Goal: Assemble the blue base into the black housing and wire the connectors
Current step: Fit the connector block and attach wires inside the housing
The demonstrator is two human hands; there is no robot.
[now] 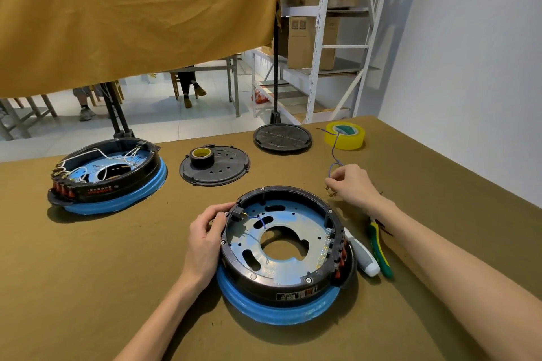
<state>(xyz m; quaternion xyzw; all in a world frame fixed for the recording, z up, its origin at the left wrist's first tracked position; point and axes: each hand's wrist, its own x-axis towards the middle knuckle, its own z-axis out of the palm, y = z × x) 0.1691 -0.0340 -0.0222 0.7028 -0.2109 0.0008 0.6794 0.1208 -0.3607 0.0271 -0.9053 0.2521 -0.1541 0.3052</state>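
The blue base (pixel 272 309) already sits in the black housing (pixel 286 281) on the surface (pixel 102 272) before me. My left hand (pixel 205 240) grips the housing's rim, and my right hand (pixel 353 184) pinches a purple wire (pixel 334 152). Most connectors look unwired.

No text can be read. A white and red label (pixel 296 295) is seen on the black housing (pixel 264 284) at lower centre, and red print (pixel 99 190) on the left housing (pixel 123 182); both are too blurred.

housing label (pixel 296 295): unreadable | pliers (pixel 379 249): partly behind forearm
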